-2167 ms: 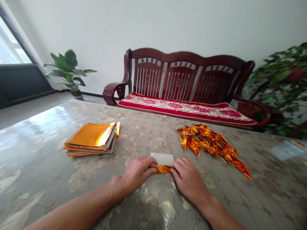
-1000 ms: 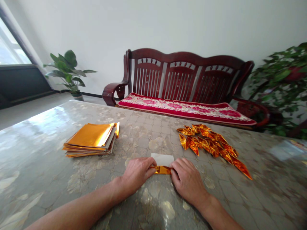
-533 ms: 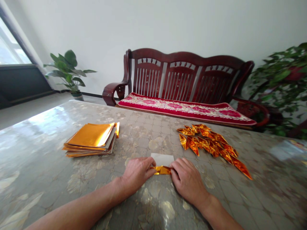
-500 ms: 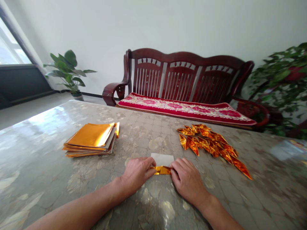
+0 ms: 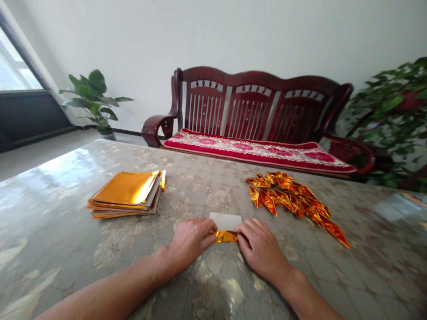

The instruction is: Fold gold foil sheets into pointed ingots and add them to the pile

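On the table, both my hands press a sheet of gold foil paper with a white back. Its gold edge is folded toward me into a narrow strip. My left hand pinches the strip's left end, and my right hand holds its right end. To the left lies a stack of square gold foil sheets. Several folded, pointed gold foil pieces lie heaped to the right, apart from both hands.
The glossy patterned tabletop reflects window light. Beyond its far edge stand a dark red wooden bench with a red floral cushion, a potted plant and a leafy plant.
The view has tilted slightly. My hands and the folded sheet stay almost where they were.
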### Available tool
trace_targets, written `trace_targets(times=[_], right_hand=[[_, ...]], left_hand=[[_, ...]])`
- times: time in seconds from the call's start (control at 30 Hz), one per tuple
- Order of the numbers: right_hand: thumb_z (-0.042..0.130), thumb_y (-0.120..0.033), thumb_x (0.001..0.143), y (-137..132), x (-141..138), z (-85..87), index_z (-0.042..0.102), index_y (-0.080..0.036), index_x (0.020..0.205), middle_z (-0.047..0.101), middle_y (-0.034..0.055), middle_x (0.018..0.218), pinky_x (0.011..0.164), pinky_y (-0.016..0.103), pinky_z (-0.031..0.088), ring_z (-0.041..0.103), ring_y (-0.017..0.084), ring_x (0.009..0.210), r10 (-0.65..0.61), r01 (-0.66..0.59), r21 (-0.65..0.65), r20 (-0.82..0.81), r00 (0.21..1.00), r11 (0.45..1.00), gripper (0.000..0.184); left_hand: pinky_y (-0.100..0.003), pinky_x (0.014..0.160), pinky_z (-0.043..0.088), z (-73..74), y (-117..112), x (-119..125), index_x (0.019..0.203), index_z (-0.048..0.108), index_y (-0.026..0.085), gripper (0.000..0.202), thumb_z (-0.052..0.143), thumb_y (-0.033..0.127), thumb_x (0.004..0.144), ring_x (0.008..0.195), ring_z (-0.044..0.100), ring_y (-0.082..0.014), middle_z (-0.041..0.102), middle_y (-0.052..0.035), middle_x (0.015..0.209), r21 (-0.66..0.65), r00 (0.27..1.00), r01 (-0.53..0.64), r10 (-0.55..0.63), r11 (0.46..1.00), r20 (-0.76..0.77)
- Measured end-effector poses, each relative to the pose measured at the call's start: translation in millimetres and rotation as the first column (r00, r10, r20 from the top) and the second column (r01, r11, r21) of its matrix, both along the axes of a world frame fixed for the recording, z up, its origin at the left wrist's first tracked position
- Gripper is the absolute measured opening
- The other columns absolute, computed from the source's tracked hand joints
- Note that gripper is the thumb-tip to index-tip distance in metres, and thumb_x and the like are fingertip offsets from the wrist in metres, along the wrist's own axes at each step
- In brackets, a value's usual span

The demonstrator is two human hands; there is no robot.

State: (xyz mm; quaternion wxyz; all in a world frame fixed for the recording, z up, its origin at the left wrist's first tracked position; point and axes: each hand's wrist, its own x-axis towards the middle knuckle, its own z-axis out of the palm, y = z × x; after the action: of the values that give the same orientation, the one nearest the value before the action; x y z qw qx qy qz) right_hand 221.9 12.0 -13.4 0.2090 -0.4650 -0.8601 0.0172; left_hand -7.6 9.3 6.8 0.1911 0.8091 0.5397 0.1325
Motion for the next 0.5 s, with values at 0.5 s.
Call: trace_targets(times=[0.5], right_hand=[[0.051, -0.014, 0.092, 0.8, 1.3, 0.0, 0.060, -0.021, 0.085, 0.059, 0.0037, 0.084, 0.076, 0.033, 0.038, 0.051, 0.021, 0.084, 0.016, -0.016, -0.003, -0.018, 1.000, 1.000, 0.013]], left_hand=[[-0.021, 0.070, 0.042, -4.3, 1.9, -2.1, 0.096, 0.067, 0.027, 0.011, 0.057, 0.028, 0.090, 0.085, 0.067, -0.0169, 0.072, 0.0017, 0.089, 0.026, 0.999, 0.029, -0.029, 0.999, 0.014]])
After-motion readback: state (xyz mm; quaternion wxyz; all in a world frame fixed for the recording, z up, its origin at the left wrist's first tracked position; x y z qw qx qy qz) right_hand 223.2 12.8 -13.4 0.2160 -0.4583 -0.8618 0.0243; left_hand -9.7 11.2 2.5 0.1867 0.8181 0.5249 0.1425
